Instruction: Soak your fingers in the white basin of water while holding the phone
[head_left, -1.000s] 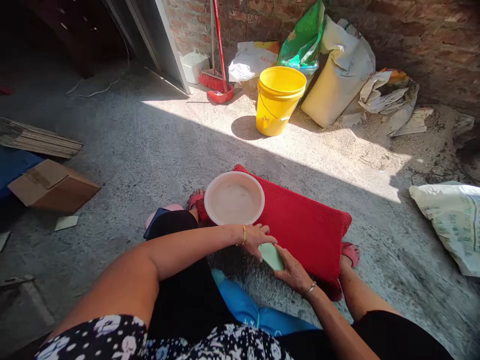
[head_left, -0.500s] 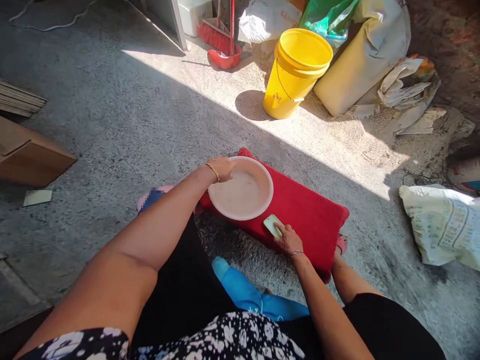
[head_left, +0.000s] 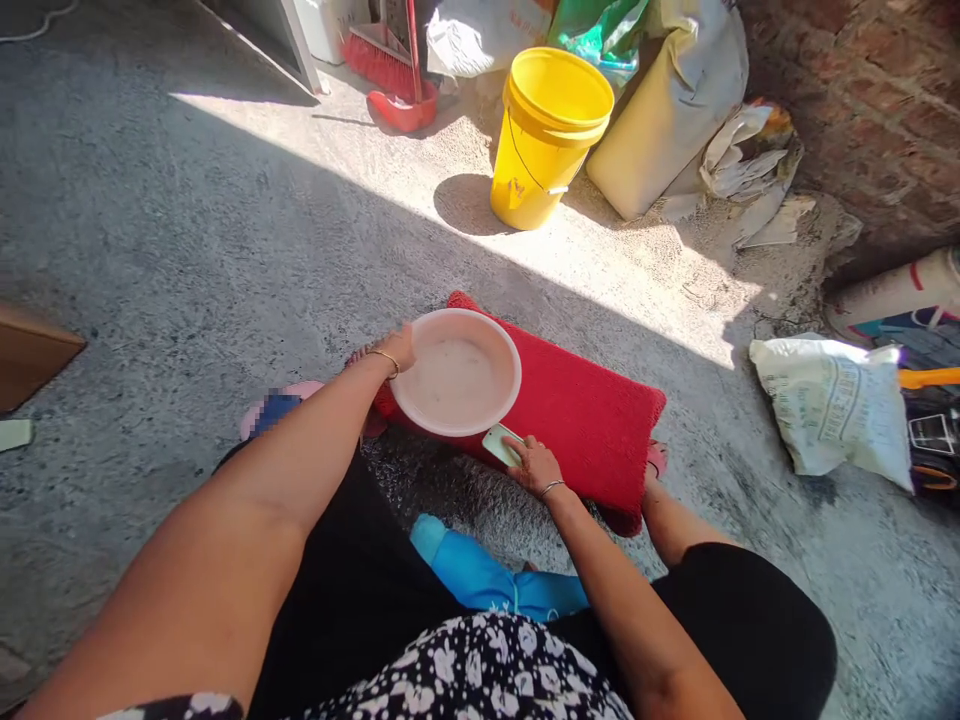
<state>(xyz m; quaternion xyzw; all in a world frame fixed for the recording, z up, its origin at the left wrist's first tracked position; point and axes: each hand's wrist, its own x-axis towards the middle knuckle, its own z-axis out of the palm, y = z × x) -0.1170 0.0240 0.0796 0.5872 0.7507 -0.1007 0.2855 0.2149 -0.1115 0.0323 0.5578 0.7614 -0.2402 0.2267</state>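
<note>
The left hand (head_left: 403, 350) is curled over the left rim of the basin (head_left: 491, 350), and the right hand (head_left: 538, 465) grips a slab (head_left: 498, 440) just outside the basin's near right edge. The work looks partway along: the basin is set in place on the cloth (head_left: 585, 410) and the slab is in hand outside it, while letting go of either is not yet done. Well left of the basin sits a carton (head_left: 37, 350), plain brown cardboard with a straight edge. Beyond the basin and slightly left, a broom (head_left: 379, 55) shows stiff red bristles over a smooth red dustpan (head_left: 405, 108). The basin itself is round, shallow and pale pink, apparently plastic; its base looks cloudy, and whether that is water is hard to tell. The slab, at its near right, is flat, oblong and pale green. Behind the basin and to its right stands a bucket (head_left: 525, 165), glossy yellow, tapered, with a thin handle. The cloth runs under the basin and out to its right, red, rectangular and plush. Far right of the basin, a crinkled, printed white sack (head_left: 836, 400) slumps on the rough grey floor (head_left: 225, 250).
</note>
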